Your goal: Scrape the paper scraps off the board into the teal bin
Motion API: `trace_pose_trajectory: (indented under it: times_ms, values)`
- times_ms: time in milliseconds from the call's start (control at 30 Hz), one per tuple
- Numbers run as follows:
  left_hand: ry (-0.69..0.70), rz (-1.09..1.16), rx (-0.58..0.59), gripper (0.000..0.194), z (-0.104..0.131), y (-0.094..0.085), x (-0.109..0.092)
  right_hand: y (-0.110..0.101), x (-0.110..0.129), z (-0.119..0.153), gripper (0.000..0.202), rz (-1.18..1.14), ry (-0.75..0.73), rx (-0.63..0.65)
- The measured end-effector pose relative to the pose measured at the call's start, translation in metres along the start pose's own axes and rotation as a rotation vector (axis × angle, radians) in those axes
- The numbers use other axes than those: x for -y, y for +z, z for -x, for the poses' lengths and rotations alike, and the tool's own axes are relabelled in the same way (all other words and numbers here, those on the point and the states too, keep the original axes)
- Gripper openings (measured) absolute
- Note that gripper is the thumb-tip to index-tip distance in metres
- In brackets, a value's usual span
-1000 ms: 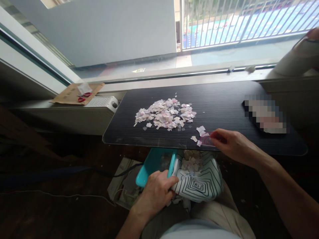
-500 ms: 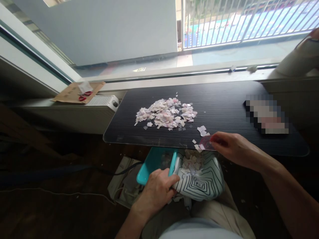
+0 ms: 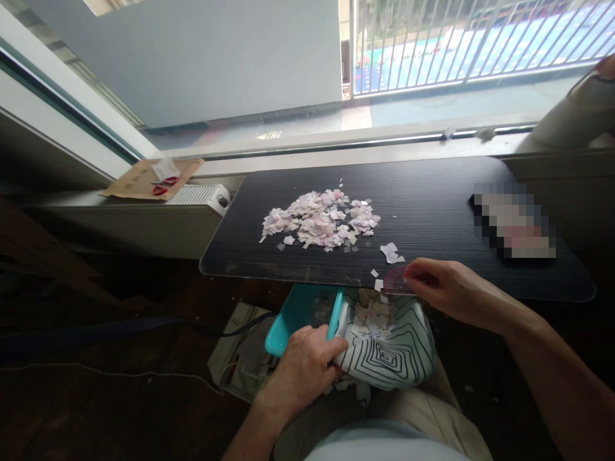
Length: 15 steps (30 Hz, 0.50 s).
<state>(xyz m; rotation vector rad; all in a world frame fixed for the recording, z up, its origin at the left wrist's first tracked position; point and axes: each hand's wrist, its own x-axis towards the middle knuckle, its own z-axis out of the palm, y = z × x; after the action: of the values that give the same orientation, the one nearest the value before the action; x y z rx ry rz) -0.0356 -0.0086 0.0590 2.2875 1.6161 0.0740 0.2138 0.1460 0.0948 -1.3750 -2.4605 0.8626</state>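
My right hand (image 3: pixel 439 285) pinches a pink see-through protractor (image 3: pixel 394 280) with a curved edge, held at the near edge of the black table (image 3: pixel 432 192). A few loose paper scraps (image 3: pixel 390 253) lie just beyond it. Below that edge, an open pale cloth bag (image 3: pixel 389 358) with black concentric lines holds more scraps (image 3: pixel 372 315). My left hand (image 3: pixel 312 358) is closed around the rim of a turquoise plastic box (image 3: pixel 283 330) beside the bag; its fingertips are partly hidden. Farther back on the table spreads a pile of small paper pieces (image 3: pixel 319 218).
At the table's right sits a blurred-out flat object (image 3: pixel 514 224). Red-handled scissors (image 3: pixel 166 186) rest on a brown paper envelope (image 3: pixel 137 179) on the left ledge, near a white radiator (image 3: pixel 199 195). A white rounded vessel (image 3: pixel 571 115) stands on the sill. A cable crosses the floor.
At the near edge, the protractor and my right hand have shifted slightly toward me. A scrap that lay beside the protractor has gone over the edge toward the bag. My left hand stays put.
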Motion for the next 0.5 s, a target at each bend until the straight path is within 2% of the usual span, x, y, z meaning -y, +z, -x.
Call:
trace_pose_trajectory:
  times_ms: [167,300,367,500]
  values:
    - [0.004,0.002,0.009,0.012,0.0,-0.001,0.0,0.006,0.002,-0.01,0.02,0.017,0.0,-0.139]
    - [-0.001,0.002,0.015,0.009,0.0,-0.002,-0.001,0.005,0.002,-0.007,0.018,-0.003,-0.046,0.006]
    - [-0.004,-0.009,0.025,0.007,-0.002,-0.003,-0.002,0.004,0.002,-0.006,0.019,-0.028,-0.045,0.007]
    - [0.033,-0.054,0.112,0.004,-0.013,-0.009,-0.004,0.008,0.002,-0.018,0.021,0.047,0.032,-0.26]
